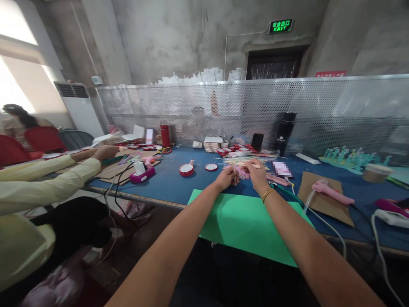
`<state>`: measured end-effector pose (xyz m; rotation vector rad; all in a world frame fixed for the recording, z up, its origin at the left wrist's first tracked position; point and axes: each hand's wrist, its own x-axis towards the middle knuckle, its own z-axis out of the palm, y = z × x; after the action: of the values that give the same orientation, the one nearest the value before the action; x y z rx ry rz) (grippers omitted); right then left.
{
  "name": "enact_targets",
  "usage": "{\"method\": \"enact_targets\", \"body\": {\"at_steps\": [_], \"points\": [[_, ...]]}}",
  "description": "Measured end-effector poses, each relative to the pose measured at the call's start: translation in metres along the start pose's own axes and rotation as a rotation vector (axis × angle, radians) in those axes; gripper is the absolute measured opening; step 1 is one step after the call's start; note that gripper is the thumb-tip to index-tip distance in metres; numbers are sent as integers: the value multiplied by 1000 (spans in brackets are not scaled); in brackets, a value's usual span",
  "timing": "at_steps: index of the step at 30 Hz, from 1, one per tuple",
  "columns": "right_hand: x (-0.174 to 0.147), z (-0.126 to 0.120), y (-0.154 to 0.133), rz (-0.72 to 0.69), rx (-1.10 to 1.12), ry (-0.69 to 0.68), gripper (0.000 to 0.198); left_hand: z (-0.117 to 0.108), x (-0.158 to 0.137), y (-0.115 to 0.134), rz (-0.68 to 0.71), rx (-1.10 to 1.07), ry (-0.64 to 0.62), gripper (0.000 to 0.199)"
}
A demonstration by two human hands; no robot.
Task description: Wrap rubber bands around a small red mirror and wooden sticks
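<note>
My left hand [227, 177] and my right hand [257, 174] are close together above the back edge of a green sheet [246, 221]. Both have curled, closed fingers; whatever small thing they pinch is too small to make out. Just behind and between them lies a pile of thin pink pieces [243, 174]. Thin pale sticks [228, 161] lie behind the hands. Left of my left hand are a round red-rimmed piece with a white face [211, 167] and a thicker red-rimmed one [186, 170].
A pink glue gun [332, 192] rests on cardboard [306, 181] at right, trailing cords. A black bottle [285, 132], a phone [257, 141] and a paper cup [377, 173] stand farther back. At left, a co-worker's arms [79, 164] reach over the blue table [169, 181].
</note>
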<state>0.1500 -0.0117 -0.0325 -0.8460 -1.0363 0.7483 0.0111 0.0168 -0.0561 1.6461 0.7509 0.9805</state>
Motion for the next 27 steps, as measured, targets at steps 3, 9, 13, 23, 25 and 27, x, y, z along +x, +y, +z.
{"method": "enact_targets", "body": {"at_steps": [3,9,13,23,25,27], "points": [[1,-1,2,5,10,21,17,0,0,-1,3,11,-2,19],[0,0,1,-4,17,45,17,0,1,-4,-10,31,18,21],[-3,0,0,16,18,31,19,1,2,-6,3,25,7,19],[-4,-3,0,22,12,28,20,3,0,-4,1,36,-2,23],[-4,-2,-1,19,17,30,21,3,0,-3,-9,30,3,21],[-4,-2,-2,13,20,26,22,3,0,-3,-26,25,12,20]]}}
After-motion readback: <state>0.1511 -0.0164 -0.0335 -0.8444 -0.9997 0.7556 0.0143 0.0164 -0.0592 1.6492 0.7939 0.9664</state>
